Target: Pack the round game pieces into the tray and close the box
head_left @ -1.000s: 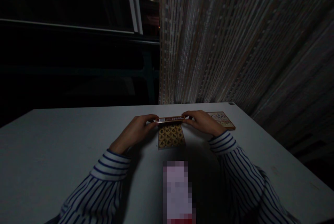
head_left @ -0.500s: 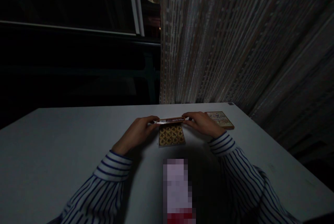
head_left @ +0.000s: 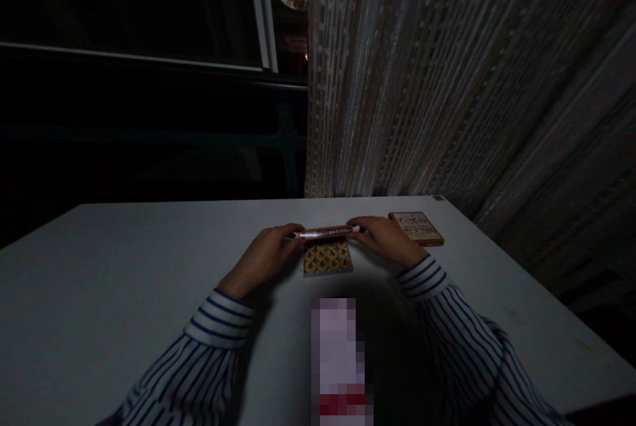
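Observation:
My left hand [head_left: 267,250] and my right hand [head_left: 382,238] pinch the two ends of a thin box [head_left: 325,233] with a reddish-brown lettered edge. It is held over the far side of a shallow tray of Chinese chess pieces [head_left: 328,256]. The round wooden pieces carry dark characters and lie in close rows; the back ones are covered by the box. Whether box and tray touch, I cannot tell. Beyond my right wrist lies a flat cover with Chinese lettering [head_left: 416,228].
All this is on a white table [head_left: 163,260] in dim light. A string curtain [head_left: 387,81] hangs past its far right edge, with a dark window frame [head_left: 262,8] at the left. A pixelated patch [head_left: 338,353] hides the near middle.
The box has come slightly lower and nearer over the tray, so less of the back row of pieces shows. Both hands keep their hold on its ends.

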The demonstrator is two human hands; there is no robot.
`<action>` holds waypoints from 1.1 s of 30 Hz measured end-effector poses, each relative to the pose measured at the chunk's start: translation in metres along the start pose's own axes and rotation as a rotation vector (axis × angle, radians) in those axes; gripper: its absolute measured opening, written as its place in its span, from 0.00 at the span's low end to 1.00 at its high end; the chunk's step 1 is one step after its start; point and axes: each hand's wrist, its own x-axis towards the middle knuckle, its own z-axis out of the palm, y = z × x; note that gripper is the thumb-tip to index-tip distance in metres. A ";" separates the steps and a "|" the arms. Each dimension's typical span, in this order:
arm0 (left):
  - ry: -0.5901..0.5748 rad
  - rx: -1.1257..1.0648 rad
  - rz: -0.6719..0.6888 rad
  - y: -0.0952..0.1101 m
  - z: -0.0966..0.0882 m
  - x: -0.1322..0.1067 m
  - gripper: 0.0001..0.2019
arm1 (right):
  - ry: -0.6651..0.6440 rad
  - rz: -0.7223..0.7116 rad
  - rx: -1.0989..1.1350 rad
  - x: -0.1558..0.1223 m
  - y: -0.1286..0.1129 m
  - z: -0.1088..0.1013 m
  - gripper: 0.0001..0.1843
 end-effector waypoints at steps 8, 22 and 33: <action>0.002 0.040 -0.005 -0.001 0.005 -0.004 0.18 | 0.025 -0.002 0.013 -0.005 -0.002 0.003 0.16; 0.025 0.001 0.015 -0.006 0.012 -0.012 0.17 | 0.018 0.007 0.003 -0.015 -0.006 0.009 0.17; 0.064 0.015 0.043 -0.008 0.019 -0.019 0.17 | 0.034 -0.013 0.029 -0.020 -0.005 0.017 0.17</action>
